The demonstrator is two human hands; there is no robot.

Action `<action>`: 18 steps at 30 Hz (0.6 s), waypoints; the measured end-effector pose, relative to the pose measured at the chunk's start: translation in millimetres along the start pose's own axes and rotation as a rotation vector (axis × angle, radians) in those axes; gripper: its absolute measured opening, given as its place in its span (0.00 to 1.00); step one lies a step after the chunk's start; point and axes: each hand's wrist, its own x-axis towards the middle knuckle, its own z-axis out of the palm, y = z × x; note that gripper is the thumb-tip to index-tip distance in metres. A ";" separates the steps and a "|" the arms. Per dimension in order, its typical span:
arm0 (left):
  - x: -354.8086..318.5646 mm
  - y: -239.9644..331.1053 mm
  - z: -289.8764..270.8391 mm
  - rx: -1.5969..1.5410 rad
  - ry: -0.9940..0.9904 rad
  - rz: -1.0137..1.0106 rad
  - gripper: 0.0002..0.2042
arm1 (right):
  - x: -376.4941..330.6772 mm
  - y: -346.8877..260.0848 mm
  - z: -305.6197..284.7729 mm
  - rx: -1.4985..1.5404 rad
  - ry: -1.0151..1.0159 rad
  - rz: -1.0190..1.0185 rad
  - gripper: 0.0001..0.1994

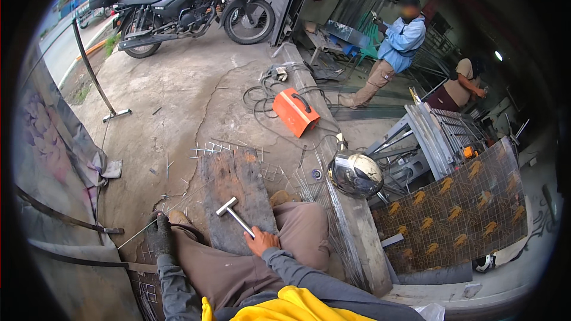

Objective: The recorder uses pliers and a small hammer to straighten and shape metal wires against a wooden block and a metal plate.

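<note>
My right hand (262, 241) is closed round the handle of a metal hammer (242, 222). The hammer's head rests over or just above a worn, dark wooden board (229, 172) lying in front of me between my legs. To the left of the board, my left hand (159, 235) wears a dark glove and is closed on a thin metal rod (138, 235). One end of the rod slants down to the left; its other end runs toward the board. Short cut pieces of metal rod (208, 147) lie in a loose grid at the board's far end.
An orange box-shaped machine (295, 113) with coiled cables stands ahead. A welding helmet (355, 174) sits right, on a concrete ledge (357, 235). A metal frame (425, 134) and patterned sheet (458, 208) lie beyond. Two people work farther back; a motorcycle (190, 15) stands far left.
</note>
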 end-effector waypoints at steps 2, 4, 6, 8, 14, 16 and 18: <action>1.4 0.4 0.9 0.019 0.021 0.009 0.12 | 0.3 0.0 -1.5 -0.013 0.036 -0.001 0.21; 2.7 0.7 1.8 -0.022 0.007 -0.011 0.12 | 0.0 -0.1 -3.0 0.002 0.034 -0.009 0.21; 3.4 0.2 2.3 0.000 0.011 -0.018 0.12 | -0.9 -0.1 -3.9 0.006 0.040 -0.007 0.20; 3.9 -1.8 2.5 0.015 0.017 -0.028 0.12 | -1.7 0.1 -4.6 -0.005 0.028 -0.003 0.20; 8.9 -11.6 -0.7 -0.039 0.022 -0.033 0.13 | -2.1 -0.9 -7.2 0.002 0.016 -0.010 0.20; 10.9 -13.6 -2.9 -0.031 -0.001 -0.084 0.14 | -2.1 -1.5 -8.0 0.008 -0.003 -0.011 0.20; 12.0 -14.6 -3.8 -0.013 -0.006 -0.051 0.14 | -1.5 -1.9 -8.0 0.006 -0.002 -0.007 0.20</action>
